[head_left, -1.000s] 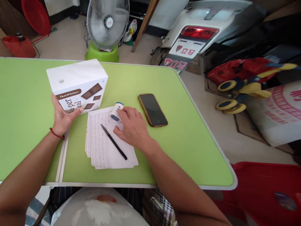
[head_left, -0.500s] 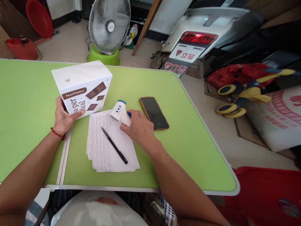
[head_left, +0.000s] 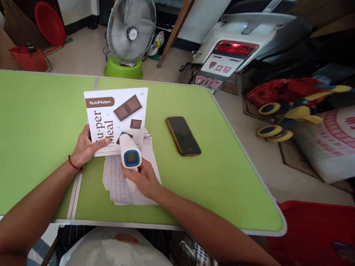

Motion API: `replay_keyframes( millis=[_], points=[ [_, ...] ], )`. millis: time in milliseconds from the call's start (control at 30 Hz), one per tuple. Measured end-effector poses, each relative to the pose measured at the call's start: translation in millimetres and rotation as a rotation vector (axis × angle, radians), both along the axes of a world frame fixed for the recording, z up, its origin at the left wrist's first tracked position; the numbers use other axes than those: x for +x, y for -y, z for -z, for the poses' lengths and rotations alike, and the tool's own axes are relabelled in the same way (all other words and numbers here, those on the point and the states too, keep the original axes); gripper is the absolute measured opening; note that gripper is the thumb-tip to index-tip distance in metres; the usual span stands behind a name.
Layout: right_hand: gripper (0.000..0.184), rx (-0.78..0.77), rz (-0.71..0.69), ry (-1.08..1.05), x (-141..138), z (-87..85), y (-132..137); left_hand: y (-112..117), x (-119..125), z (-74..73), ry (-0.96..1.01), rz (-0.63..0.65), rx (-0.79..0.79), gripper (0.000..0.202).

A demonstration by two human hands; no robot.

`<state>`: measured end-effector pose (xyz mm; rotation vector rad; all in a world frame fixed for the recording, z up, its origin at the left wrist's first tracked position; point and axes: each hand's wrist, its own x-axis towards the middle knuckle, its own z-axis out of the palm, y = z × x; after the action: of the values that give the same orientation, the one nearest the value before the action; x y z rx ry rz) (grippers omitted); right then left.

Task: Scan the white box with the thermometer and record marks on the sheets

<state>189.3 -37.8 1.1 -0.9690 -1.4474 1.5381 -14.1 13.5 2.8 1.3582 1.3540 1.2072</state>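
Observation:
My left hand [head_left: 88, 147] grips the lower left edge of a white box [head_left: 104, 111] printed "NutriMotion" with brown chocolate pieces, its thumb on the front face. The box is held with that face turned up toward me. In my right hand [head_left: 142, 177] is a white and blue infrared thermometer [head_left: 129, 147], its small screen facing me and its nose pointing at the box's lower part. Beneath both lies a stack of handwritten paper sheets [head_left: 116, 183]. The pen seen earlier is hidden from view. A smartphone [head_left: 183, 135] in a brown case rests to the right.
The green folding table [head_left: 222, 184] has a pale metal rim and a seam at left. Behind it stand a fan [head_left: 131, 33] on a green stool [head_left: 123, 69] and a white scooter [head_left: 222, 40]. A red chair [head_left: 318, 229] is at the lower right.
The box has moved right and toward me, tilting so its printed front shows fully. My right hand has swung the thermometer left, turning its screen to me and its nose to the box.

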Motion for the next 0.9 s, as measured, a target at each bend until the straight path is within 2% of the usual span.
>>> replay_keyframes(
  millis=[167,433,667,900],
  points=[
    [0.017,-0.056,0.058,-0.036,-3.4,1.3,1.6,0.4,1.3,-2.6,-0.004,0.017,-0.022,0.066],
    [0.021,-0.16,0.021,-0.072,-6.4,-0.8,5.3,-0.6,-0.5,-1.4,-0.029,0.053,-0.002,0.065],
    [0.02,-0.151,0.001,-0.076,-6.3,-4.5,3.4,0.1,0.9,-5.5,0.011,0.075,-0.008,0.063],
    [0.018,-0.144,0.037,-0.094,-6.1,-0.5,2.9,0.1,1.2,-6.8,0.035,0.096,-0.023,0.064]
  ],
)
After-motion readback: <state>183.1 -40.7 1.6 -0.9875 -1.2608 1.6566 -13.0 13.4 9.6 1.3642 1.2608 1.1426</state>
